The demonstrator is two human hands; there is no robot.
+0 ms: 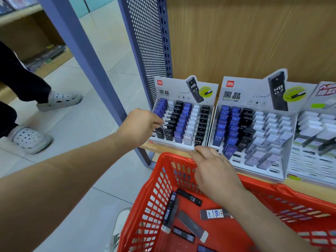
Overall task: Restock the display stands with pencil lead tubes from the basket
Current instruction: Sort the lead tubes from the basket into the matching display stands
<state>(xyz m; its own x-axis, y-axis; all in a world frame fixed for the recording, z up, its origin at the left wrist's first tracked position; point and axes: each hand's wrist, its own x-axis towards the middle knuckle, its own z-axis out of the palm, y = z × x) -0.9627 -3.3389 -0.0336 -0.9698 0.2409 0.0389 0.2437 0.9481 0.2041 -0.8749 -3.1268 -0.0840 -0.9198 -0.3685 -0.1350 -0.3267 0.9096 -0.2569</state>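
- Right now L hand [140,124] reaches to the left display stand [183,88]. Its fingers [158,122] are curled tight, tips bunched at the top of a black tube [159,133] in the front-left slot. Can't tell if they actually grip it.
- R hand [214,171] hangs over the far rim of the red basket [154,179], back of hand up, fingers [198,150] bent, tips by the left stand's front edge. Underside is hidden, so can't tell if it holds anything.
- Basket sits just in front of the wooden shelf [163,148] w/ loose lead tubes on its floor: a black HB one [190,197], dark blue ones [171,210] by the left wall, a grey one [192,226], and one w/ a white label [214,214].
- Left stand holds cols of blue, black and white tubes, mostly full.
- Right display stand [254,91] is just beside it: blue and black cols at left, pale ones at right, several tubes tilted toward the front.
- Third stand [323,128] at far right w/ white items, partly cut off.
- Another person's legs in white clogs [60,100] stand on the tiled floor at left.
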